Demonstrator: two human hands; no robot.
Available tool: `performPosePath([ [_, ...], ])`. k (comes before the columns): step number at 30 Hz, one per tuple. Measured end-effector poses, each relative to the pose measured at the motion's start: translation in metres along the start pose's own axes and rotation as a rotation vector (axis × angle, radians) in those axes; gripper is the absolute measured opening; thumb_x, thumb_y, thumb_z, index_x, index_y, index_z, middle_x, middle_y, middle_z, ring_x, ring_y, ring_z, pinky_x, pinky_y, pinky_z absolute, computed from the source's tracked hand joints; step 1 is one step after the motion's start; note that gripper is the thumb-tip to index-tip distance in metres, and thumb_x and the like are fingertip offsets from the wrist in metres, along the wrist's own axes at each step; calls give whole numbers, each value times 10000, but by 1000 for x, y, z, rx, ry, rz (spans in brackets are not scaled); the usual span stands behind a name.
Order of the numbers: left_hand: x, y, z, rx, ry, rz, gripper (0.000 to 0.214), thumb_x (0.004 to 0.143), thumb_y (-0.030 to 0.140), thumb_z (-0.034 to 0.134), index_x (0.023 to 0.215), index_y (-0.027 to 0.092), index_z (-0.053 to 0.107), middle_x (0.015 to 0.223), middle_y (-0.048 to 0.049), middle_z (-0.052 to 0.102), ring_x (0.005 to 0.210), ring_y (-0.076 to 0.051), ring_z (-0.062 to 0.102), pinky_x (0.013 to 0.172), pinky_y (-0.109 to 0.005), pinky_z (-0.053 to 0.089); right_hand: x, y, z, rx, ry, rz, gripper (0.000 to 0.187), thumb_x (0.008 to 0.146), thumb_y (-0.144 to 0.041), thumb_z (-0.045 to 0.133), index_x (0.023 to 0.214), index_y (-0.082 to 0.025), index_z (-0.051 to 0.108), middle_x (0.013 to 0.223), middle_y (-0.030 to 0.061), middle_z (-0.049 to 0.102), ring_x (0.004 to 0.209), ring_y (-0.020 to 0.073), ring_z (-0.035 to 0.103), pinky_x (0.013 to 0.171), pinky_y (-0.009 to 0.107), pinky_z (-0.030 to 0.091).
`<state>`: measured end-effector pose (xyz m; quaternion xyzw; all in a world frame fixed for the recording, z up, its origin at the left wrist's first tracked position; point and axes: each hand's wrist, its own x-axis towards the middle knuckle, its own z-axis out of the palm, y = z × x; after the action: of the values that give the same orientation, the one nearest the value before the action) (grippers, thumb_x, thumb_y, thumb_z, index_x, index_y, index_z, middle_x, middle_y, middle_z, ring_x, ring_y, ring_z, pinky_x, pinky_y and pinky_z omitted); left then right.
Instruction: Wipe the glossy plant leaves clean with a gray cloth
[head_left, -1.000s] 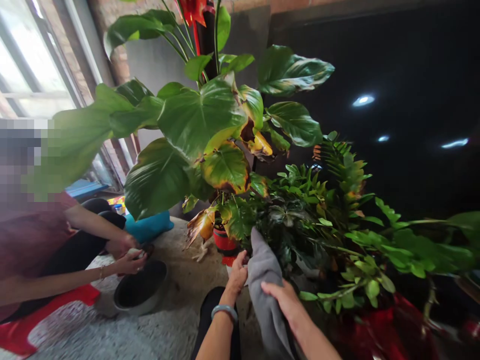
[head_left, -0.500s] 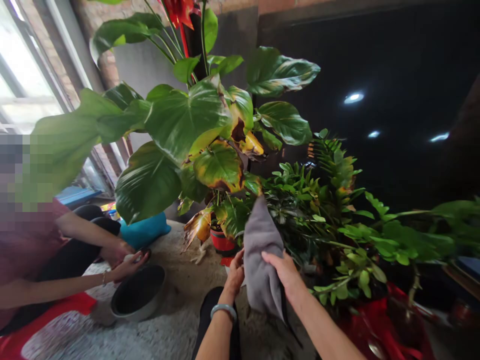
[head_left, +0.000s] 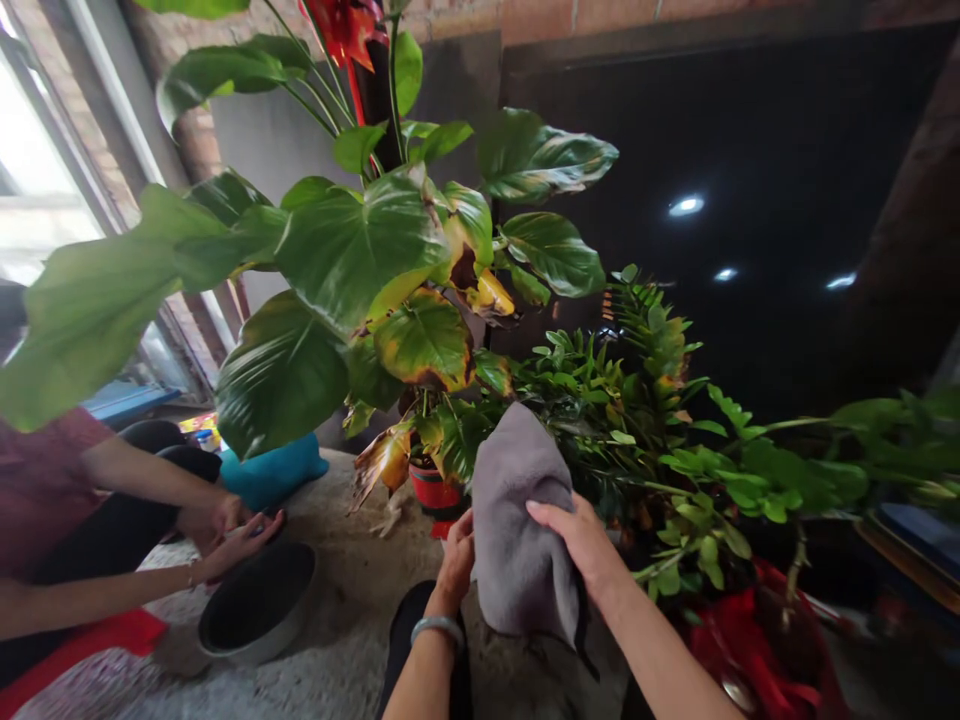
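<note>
A grey cloth (head_left: 521, 530) hangs bunched between my hands, its upper end pointing at the plants. My right hand (head_left: 581, 540) grips its right side, thumb pressed on the front and the other fingers behind it. At the cloth's left edge is my left hand (head_left: 455, 565), a bangle on its wrist, with fingers curled behind the fabric and partly hidden. Whether anything lies under the cloth cannot be seen. A dark strip dangles from its lower right corner. Just beyond stands a large-leaved plant (head_left: 360, 240) in a red pot (head_left: 435, 488), some leaves yellow and brown.
To the left a person (head_left: 52, 500) sits with both hands together above a grey basin (head_left: 300, 610). A blue bag (head_left: 274, 472) lies behind them. Leafy green plants (head_left: 600, 400) crowd the right, above a red bag (head_left: 750, 650). A dark panel (head_left: 787, 180) stands behind.
The cloth's pointed top has sunk and broadened, and its folds have shifted in my hands. My view has turned slightly right. The other person's hands have opened somewhat above the basin.
</note>
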<state>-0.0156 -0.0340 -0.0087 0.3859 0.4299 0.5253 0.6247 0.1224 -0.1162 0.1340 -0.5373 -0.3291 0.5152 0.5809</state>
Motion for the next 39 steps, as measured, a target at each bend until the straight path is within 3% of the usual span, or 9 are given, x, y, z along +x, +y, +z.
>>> performPosePath([
  [6,4,6,1,-129,-19,-114,761,435,288,772,1158,95,635,669,-15,636,661,-178,594,557,-255,434,-34,52,-13,-61,44,150,277,473,-221,723,745,-169,719,629,35,727,637,262,674,620,347,520],
  [10,5,3,2,-144,-8,-83,677,437,276,771,1090,129,666,796,-48,657,776,-197,609,573,-247,432,-48,10,-42,6,248,48,415,448,-303,804,835,-185,711,726,36,753,753,293,697,708,369,536],
  [13,3,2,7,-122,-8,-86,657,441,281,770,1072,128,671,743,-43,651,758,-197,602,569,-247,425,-28,-39,-60,102,352,-109,422,493,-370,804,861,-186,708,718,35,757,744,294,702,705,382,546],
  [16,0,3,12,-111,-22,-71,599,446,291,768,1021,137,691,753,-49,663,745,-191,596,567,-242,421,-4,-58,-62,277,381,-131,348,495,-315,787,812,-200,700,685,24,755,762,293,710,707,383,559],
  [22,-1,5,16,-75,-37,-36,514,467,335,767,948,160,717,842,-63,681,742,-182,601,562,-239,432,-21,18,-55,159,225,323,356,500,-364,778,797,-174,725,692,74,763,827,345,715,730,436,574],
  [25,2,4,17,-80,18,-24,494,472,371,792,905,143,721,779,-53,660,690,-161,584,531,-231,430,-49,43,-62,93,213,319,458,546,-391,782,960,-204,731,778,60,779,885,348,709,773,444,569],
  [30,6,2,19,-121,133,-46,453,487,370,835,848,122,717,739,-49,648,651,-149,599,497,-220,432,-47,-3,-77,204,442,140,521,599,-547,716,1040,-268,706,863,62,785,869,346,716,760,437,569],
  [34,4,1,22,-145,148,-23,476,463,403,846,817,114,715,723,-51,651,636,-149,601,492,-222,427,-19,-37,-68,323,447,80,499,552,-448,732,1006,-247,687,840,47,784,847,329,717,770,440,565],
  [39,6,1,23,-138,176,3,507,398,490,844,719,119,717,632,-18,624,574,-138,572,471,-226,414,-20,23,-43,186,223,390,410,553,-514,733,833,-216,704,739,72,768,884,336,707,769,443,556],
])
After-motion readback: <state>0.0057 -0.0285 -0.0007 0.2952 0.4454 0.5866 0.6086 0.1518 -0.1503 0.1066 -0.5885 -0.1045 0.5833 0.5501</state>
